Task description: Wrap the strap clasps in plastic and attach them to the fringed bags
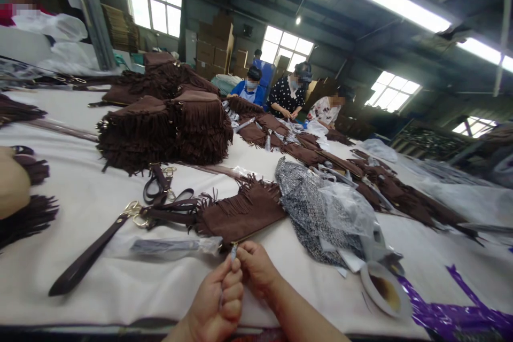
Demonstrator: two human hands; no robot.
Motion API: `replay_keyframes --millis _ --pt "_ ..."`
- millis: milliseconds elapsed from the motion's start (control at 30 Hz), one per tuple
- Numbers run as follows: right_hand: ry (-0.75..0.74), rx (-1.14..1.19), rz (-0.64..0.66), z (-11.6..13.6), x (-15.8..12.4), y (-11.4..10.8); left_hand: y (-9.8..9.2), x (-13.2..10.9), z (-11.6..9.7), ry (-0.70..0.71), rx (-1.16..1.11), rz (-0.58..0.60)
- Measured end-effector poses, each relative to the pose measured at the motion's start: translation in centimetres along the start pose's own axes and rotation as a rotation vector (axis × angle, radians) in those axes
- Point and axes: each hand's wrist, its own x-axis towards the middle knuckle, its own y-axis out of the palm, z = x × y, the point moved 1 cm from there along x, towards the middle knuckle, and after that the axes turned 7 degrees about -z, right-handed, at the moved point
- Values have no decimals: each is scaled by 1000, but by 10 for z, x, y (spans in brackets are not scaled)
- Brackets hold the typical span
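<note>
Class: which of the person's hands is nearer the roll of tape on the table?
Right. The right hand lies left of the roll of tape, apart from it. The left hand sits further left, close against the right hand.

Two hands, the left hand [218,299] and the right hand [256,267], pinched one small piece [233,251] at 6 o'clock. One dark strap [86,259] lay at 8 o'clock, one tape roll [385,288] at 4 o'clock. Three people [250,85] [294,91] [331,108] worked at 12 o'clock, under four windows [154,5] [286,45] [395,91] [475,125].
</note>
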Motion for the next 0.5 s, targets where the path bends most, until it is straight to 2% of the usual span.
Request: replay_keyframes --millis 67,133,267,300,400,500 --pt "26 76 -18 -5 3 2 -1 2 0 -17 -33 54" --pt "19 30 -59 -4 1 3 0 3 0 34 11 2" --pt "-188 -248 -314 9 -18 3 -2 5 4 357 362 -238" --pt "-228 -294 -339 13 -23 4 -3 6 6 441 479 -280" --pt "-217 -328 -256 17 -33 10 -7 8 11 578 760 -373" --pt "-151 -214 -183 15 -33 15 -11 9 15 617 867 -421"
